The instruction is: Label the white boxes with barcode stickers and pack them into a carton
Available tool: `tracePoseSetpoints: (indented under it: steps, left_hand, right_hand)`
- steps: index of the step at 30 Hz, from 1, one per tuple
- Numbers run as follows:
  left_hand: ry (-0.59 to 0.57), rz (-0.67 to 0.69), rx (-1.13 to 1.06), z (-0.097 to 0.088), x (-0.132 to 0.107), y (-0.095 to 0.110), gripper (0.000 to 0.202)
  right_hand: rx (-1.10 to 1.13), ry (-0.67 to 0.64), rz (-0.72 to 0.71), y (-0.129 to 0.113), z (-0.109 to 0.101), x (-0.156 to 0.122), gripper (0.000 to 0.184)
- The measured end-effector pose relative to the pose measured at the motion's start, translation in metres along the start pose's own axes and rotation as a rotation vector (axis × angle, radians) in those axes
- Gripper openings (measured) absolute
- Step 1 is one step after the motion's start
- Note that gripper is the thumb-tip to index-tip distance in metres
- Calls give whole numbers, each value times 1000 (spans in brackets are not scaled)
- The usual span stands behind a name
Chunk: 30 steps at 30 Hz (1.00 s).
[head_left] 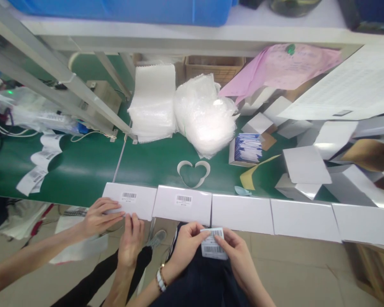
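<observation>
Low in the view, my left hand and my right hand pinch a small strip of barcode labels between them. A bracelet circles my left wrist. Just beyond my hands, along the table edge, runs a row of white boxes. One white box carries a barcode label; the white box to its right shows a plain top. Further left, a co-worker's two hands touch another white box, which bears a barcode label.
On the green table lie a curled paper strip, clear plastic bags, a white stack of packaging sheets and a small box of leaflets. Folded white boxes crowd the right. A metal shelf spans overhead.
</observation>
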<state>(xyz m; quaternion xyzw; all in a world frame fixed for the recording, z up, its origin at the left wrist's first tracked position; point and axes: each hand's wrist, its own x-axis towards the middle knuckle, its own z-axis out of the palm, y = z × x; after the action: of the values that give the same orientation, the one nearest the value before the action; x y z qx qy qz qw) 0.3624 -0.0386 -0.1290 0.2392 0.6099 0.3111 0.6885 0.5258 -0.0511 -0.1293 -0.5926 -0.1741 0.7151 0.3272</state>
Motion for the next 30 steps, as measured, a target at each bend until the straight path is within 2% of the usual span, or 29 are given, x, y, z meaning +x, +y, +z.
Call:
tracePoseSetpoints:
  steps: [6,12,16,18,21,23,26,28,30]
  left_hand:
    - [-26,24,-65,53,5,-8,36]
    - [89,74,55,104,26,-12,45]
    - [122,118,86,123,42,-6,34]
    - [211,172,140,127,45,-6,27]
    - [423,387,355,128,41,-7,14]
    - [475,605,537,129,36,-8,9]
    - [334,883,782,134,31,-7,20]
    - [205,985,905,140,30,-8,30]
    - [126,1032,986,145,32,-8,38]
  right_hand:
    - [51,162,-28,-9,-37,-1,45]
    - [141,216,-48,-26,-77,5,45]
    - [134,312,-84,-34,-91,19,42]
    - [108,346,-103,-36,-93,27,42]
    - [88,379,-112,-37,-93,35,43]
    - [75,400,-106,-36,-93,39,44]
    - [-9,440,-137,-33,-94,43,43]
    - [-119,455,-186,-30,-97,45,40]
    - [-213,449,-211,-28,-99,46,37]
